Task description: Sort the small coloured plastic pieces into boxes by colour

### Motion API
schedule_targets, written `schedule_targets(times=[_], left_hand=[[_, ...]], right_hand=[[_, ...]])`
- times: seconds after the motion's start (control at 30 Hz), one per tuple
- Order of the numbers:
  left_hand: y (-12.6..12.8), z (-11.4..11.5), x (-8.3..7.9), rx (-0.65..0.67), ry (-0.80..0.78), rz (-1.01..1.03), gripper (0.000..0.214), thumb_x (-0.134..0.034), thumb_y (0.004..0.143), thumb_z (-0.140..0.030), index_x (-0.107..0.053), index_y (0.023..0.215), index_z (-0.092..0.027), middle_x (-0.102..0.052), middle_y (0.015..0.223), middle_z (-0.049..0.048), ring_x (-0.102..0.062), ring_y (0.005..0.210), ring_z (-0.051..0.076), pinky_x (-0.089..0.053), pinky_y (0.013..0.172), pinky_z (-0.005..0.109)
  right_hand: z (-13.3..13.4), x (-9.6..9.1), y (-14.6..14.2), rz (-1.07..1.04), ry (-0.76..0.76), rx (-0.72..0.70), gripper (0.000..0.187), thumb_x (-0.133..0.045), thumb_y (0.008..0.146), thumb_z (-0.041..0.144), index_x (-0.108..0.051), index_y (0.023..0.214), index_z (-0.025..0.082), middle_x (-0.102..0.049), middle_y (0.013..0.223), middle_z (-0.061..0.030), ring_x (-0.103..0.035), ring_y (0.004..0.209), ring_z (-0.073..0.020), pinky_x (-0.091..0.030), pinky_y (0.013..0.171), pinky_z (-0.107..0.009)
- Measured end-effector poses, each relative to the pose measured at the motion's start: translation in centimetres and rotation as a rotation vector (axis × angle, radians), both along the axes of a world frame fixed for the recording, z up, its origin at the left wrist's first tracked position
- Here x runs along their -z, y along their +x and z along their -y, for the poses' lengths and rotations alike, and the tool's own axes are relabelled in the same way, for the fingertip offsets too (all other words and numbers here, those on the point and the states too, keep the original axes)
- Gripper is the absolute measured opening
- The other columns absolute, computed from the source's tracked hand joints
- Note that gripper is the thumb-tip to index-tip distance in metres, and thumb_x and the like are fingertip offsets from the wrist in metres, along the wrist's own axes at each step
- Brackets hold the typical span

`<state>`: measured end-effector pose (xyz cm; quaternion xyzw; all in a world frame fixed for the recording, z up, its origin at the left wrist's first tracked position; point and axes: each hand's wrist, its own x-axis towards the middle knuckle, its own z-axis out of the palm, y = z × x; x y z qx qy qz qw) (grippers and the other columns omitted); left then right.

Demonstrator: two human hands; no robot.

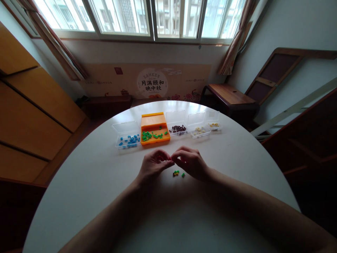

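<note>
Several loose bricks (178, 173) lie beside left hand (154, 164) and right hand (191, 163), seemingly pinching one tiny piece (172, 162).

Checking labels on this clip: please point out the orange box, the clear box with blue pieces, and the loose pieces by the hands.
orange box (155, 142), head view, on its front rim.
clear box with blue pieces (125, 127), head view, on its open lid.
loose pieces (176, 173), head view, on the middle of the green-and-yellow cluster.

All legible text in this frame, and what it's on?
"月满颐和 映中秋": round emblem on the printed panel below the window.
Arched Latin word above it: blurred, unreadable.
Red seal and small side print: too small.
</note>
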<state>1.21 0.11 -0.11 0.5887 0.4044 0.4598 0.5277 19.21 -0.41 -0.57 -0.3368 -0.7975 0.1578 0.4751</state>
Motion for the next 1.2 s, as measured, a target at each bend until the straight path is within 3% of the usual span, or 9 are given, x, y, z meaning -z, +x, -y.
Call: schedule_targets(times=[0.13, 0.3, 0.43, 0.53, 0.67, 0.8, 1.0, 1.2], left_hand=[[-0.1, 0.2, -0.1, -0.028, 0.034, -0.068, 0.033, -0.083, 0.059, -0.034, -0.057, 0.063, -0.014, -0.060, 0.065, -0.0005, -0.055, 0.062, 0.011, -0.044, 0.060, 0.023], [-0.2, 0.4, 0.2, -0.025, 0.193, -0.271, 0.035, -0.081, 0.062, -0.035, -0.052, 0.058, -0.015, -0.053, 0.058, -0.0032, -0.044, 0.055, 0.008, -0.034, 0.052, 0.020], [-0.2, 0.4, 0.4, -0.034, 0.340, -0.421, 0.020, -0.071, 0.073, -0.028, -0.057, 0.067, -0.016, -0.058, 0.067, -0.0006, -0.051, 0.065, 0.011, -0.040, 0.058, 0.022], [-0.2, 0.4, 0.5, -0.044, 0.384, -0.482, 0.004, -0.064, 0.077, -0.020, -0.061, 0.078, -0.017, -0.061, 0.075, 0.0015, -0.055, 0.073, 0.014, -0.043, 0.061, 0.023], [-0.1, 0.6, 0.4, 0.010, 0.466, -0.602, 0.016, -0.053, 0.077, -0.008, -0.064, 0.080, -0.019, -0.063, 0.081, 0.0024, -0.055, 0.084, 0.017, -0.046, 0.077, 0.030], [0.1, 1.0, -0.1, 0.077, 0.495, -0.706, 0.019, -0.054, 0.074, -0.009, -0.067, 0.083, -0.020, -0.063, 0.087, 0.0035, -0.052, 0.089, 0.020, -0.044, 0.085, 0.035], [0.4, 1.5, -0.4, 0.181, 0.571, -0.849, 0.010, -0.063, 0.074, -0.018, -0.069, 0.081, -0.022, -0.064, 0.090, 0.0039, -0.052, 0.091, 0.021, -0.040, 0.087, 0.039], [0.6, 1.5, -0.3, 0.208, 0.626, -0.846, 0.012, -0.064, 0.076, -0.017, -0.071, 0.081, -0.024, -0.066, 0.089, 0.0028, -0.052, 0.089, 0.020, -0.039, 0.083, 0.036]], right_hand=[[-1.4, 0.4, -0.2, -0.016, -0.006, 0.036, 0.009, -0.063, 0.087, 0.024, -0.068, 0.082, 0.018, -0.065, 0.077, -0.0017, -0.054, 0.058, -0.0077, -0.043, 0.058, -0.019], [-5.4, 0.2, -1.1, 0.031, -0.021, 0.145, 0.006, -0.065, 0.084, 0.021, -0.069, 0.081, 0.019, -0.064, 0.078, -0.0005, -0.052, 0.058, -0.0088, -0.042, 0.061, -0.022], [-8.6, -0.1, -1.9, 0.034, -0.064, 0.249, 0.008, -0.063, 0.085, 0.021, -0.071, 0.088, 0.020, -0.065, 0.082, -0.0012, -0.055, 0.062, -0.0106, -0.044, 0.066, -0.023], [-9.5, -0.2, -2.0, 0.021, -0.099, 0.267, 0.013, -0.061, 0.085, 0.021, -0.071, 0.094, 0.020, -0.066, 0.083, -0.0017, -0.056, 0.060, -0.0103, -0.045, 0.067, -0.024], [-8.6, 0.0, -0.8, -0.033, -0.097, 0.278, 0.013, -0.061, 0.084, 0.020, -0.071, 0.092, 0.019, -0.067, 0.083, -0.0024, -0.055, 0.058, -0.0100, -0.046, 0.064, -0.024], [-6.4, 0.2, 1.1, -0.069, -0.118, 0.266, 0.013, -0.060, 0.083, 0.020, -0.071, 0.090, 0.019, -0.067, 0.080, -0.0018, -0.052, 0.056, -0.0096, -0.045, 0.060, -0.024], [-3.6, 0.7, 2.4, -0.108, -0.200, 0.255, 0.012, -0.060, 0.082, 0.021, -0.070, 0.088, 0.018, -0.066, 0.077, -0.0015, -0.051, 0.054, -0.0093, -0.045, 0.057, -0.023], [-2.6, 0.9, 2.2, -0.115, -0.208, 0.226, 0.012, -0.059, 0.083, 0.021, -0.070, 0.089, 0.019, -0.065, 0.077, -0.0012, -0.051, 0.055, -0.0090, -0.045, 0.057, -0.023]])
